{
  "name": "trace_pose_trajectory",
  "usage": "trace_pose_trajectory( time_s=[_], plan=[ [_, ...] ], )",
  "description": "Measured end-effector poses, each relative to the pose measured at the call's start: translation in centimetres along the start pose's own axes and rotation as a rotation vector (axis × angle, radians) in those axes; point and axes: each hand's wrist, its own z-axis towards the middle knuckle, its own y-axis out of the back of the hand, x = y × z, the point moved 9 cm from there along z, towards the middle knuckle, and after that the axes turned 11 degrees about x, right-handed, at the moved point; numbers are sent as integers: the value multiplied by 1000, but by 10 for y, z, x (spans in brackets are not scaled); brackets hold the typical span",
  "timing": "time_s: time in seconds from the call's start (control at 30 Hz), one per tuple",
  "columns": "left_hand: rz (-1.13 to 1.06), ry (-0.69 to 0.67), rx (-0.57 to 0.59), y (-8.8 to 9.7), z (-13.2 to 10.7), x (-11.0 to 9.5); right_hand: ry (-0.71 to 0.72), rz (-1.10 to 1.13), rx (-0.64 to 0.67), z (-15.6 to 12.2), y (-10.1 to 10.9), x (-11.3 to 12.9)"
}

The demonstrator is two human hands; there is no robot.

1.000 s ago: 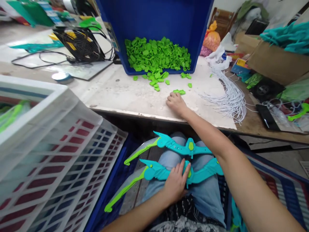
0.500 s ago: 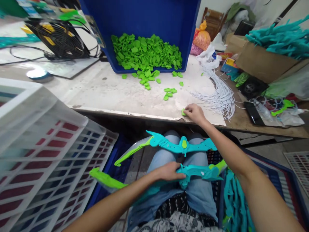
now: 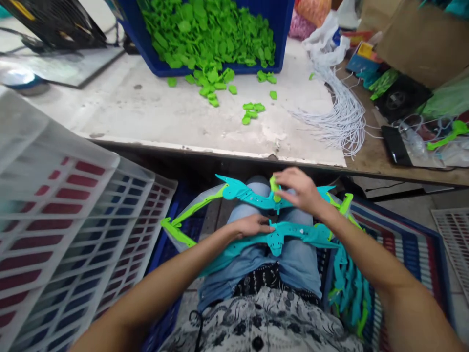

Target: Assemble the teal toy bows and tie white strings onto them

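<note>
Two teal toy bows with green tips lie across my lap. My left hand (image 3: 252, 226) rests on the nearer bow (image 3: 293, 234), fingers closed over its left limb. My right hand (image 3: 298, 189) hovers above the farther bow (image 3: 244, 194) and pinches a small green plastic piece (image 3: 274, 185) between thumb and fingers, close to that bow's centre. More green pieces (image 3: 252, 110) lie loose on the white table (image 3: 176, 127) and fill the blue bin (image 3: 282, 29) behind.
A white slotted crate (image 3: 73, 220) stands at my left. White cords (image 3: 339, 117) lie on the table's right side, beside a black phone (image 3: 394, 144) and clutter. Several teal parts (image 3: 348, 288) hang at my right knee. A fan (image 3: 54, 22) sits far left.
My right hand picked a green piece off the table edge and brought it down over the farther bow. My left hand turned the nearer bow and holds its limb. The camera tilted down.
</note>
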Motion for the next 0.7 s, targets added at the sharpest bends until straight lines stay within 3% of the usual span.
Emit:
trace_pose_trajectory(
  time_s=[0.13,0.27,0.4,0.57,0.7],
  plan=[
    [-66,8,15,-2,2,4,-5,3,163,-81,-56,46],
    [-112,13,34,-7,5,6,-107,5,228,-119,-92,53],
    [-79,11,6,-5,3,5,-167,-9,200,-122,-101,50],
    [-42,-51,66,-10,-1,-3,-271,-27,73,-127,-99,50],
    [118,-54,-31,-8,-1,-5,-391,31,31,-131,-99,45]
  ],
)
